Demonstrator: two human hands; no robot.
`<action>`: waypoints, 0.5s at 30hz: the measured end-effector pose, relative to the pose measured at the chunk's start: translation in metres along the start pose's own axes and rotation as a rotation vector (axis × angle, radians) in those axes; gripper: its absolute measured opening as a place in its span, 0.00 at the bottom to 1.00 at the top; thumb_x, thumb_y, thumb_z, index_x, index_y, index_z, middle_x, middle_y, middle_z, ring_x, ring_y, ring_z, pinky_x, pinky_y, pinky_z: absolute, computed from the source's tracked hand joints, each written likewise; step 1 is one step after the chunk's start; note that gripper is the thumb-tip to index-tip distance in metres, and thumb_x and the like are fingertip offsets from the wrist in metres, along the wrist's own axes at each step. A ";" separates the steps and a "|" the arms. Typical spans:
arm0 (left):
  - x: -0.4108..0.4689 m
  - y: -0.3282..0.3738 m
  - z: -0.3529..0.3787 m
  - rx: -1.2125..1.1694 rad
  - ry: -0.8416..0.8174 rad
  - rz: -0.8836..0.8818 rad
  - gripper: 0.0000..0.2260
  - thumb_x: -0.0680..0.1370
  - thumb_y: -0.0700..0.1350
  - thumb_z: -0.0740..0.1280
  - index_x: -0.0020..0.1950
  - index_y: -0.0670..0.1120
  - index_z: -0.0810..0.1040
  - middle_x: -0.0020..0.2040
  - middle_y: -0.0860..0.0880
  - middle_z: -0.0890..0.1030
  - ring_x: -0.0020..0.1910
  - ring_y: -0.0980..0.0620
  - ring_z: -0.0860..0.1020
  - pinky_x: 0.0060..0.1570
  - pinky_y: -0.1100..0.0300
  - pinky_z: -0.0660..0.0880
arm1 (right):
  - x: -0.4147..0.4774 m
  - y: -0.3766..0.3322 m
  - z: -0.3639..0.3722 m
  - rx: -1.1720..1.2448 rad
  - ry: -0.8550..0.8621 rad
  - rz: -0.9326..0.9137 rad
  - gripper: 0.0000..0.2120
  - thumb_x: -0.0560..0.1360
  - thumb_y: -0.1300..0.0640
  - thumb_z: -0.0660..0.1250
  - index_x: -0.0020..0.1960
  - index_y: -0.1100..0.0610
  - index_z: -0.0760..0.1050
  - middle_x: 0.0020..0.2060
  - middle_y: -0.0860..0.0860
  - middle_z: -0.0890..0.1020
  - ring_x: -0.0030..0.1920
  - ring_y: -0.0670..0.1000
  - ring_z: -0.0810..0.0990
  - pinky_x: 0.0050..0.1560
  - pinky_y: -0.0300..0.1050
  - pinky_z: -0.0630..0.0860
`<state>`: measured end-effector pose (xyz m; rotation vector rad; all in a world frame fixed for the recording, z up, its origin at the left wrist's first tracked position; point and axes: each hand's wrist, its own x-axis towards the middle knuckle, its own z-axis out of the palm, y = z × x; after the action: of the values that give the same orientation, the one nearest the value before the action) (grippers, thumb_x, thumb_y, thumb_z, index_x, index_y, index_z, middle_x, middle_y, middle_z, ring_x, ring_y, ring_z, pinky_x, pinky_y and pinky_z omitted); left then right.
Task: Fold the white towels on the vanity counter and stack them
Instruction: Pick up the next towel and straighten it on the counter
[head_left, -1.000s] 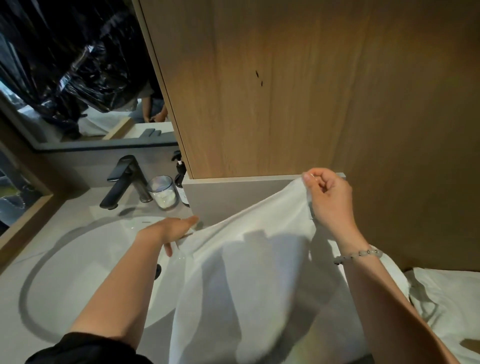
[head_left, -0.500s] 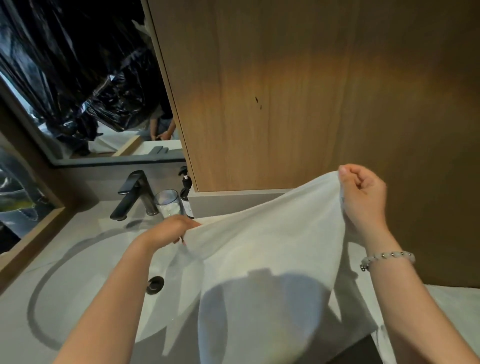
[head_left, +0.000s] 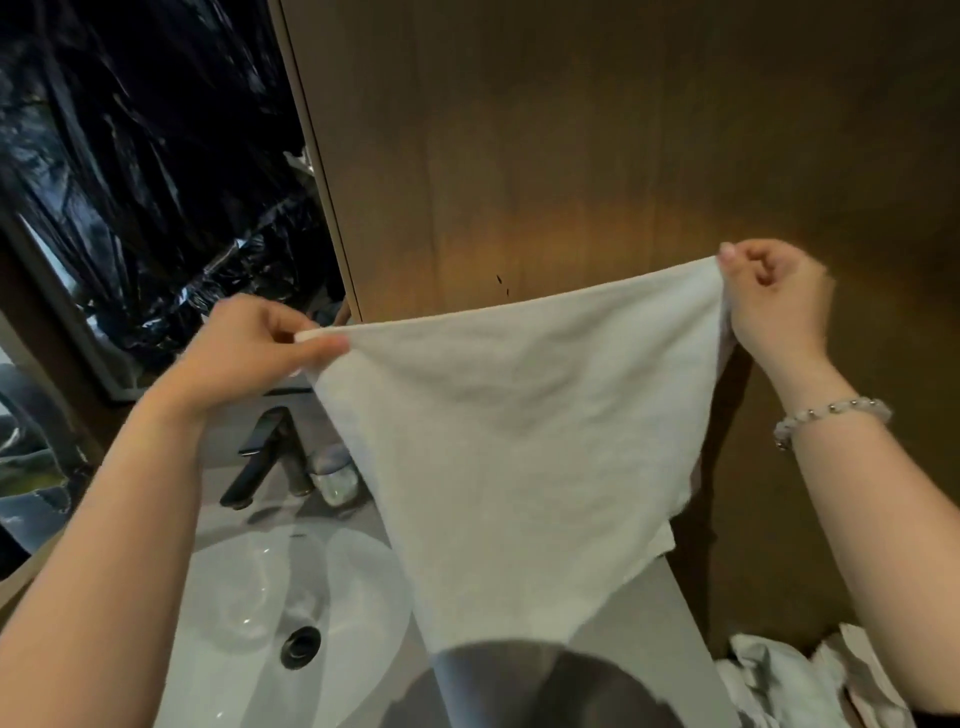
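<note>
towel (head_left: 509, 447) hangs toward 6 o'clock | top edge runs 9-to-3 | left hand (head_left: 254, 353) and right hand (head_left: 774, 306) each pinch 1 corner

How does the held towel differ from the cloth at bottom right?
The held towel hangs spread out, pinched at its top corners by the left hand and right hand; the crumpled cloth lies bunched, unheld. The held towel shows nearly whole; the crumpled cloth is partly behind the right forearm. Both are white.
</note>
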<state>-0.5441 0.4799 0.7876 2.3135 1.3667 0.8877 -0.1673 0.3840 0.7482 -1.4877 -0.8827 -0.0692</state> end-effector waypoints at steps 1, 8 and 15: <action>0.004 0.007 -0.007 -0.009 0.088 0.006 0.10 0.71 0.53 0.71 0.38 0.47 0.82 0.36 0.42 0.81 0.34 0.48 0.75 0.34 0.60 0.70 | 0.005 -0.007 -0.001 -0.029 0.016 -0.027 0.10 0.77 0.48 0.63 0.51 0.53 0.77 0.38 0.44 0.76 0.41 0.44 0.76 0.44 0.37 0.75; 0.035 0.039 -0.042 0.299 0.070 0.001 0.08 0.72 0.51 0.72 0.42 0.47 0.81 0.36 0.48 0.78 0.36 0.51 0.73 0.30 0.62 0.67 | 0.028 -0.049 0.005 -0.154 -0.010 -0.187 0.11 0.76 0.46 0.64 0.50 0.53 0.76 0.42 0.48 0.79 0.40 0.46 0.77 0.41 0.37 0.74; 0.042 0.029 -0.030 0.287 0.128 -0.047 0.09 0.72 0.50 0.72 0.41 0.44 0.83 0.31 0.48 0.78 0.30 0.52 0.71 0.28 0.60 0.66 | 0.029 -0.045 -0.009 -0.230 0.001 -0.147 0.11 0.77 0.48 0.64 0.52 0.54 0.76 0.44 0.49 0.79 0.45 0.50 0.77 0.41 0.38 0.71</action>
<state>-0.5293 0.5004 0.8404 2.4550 1.6939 0.8892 -0.1672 0.3831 0.8023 -1.6326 -1.0083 -0.2882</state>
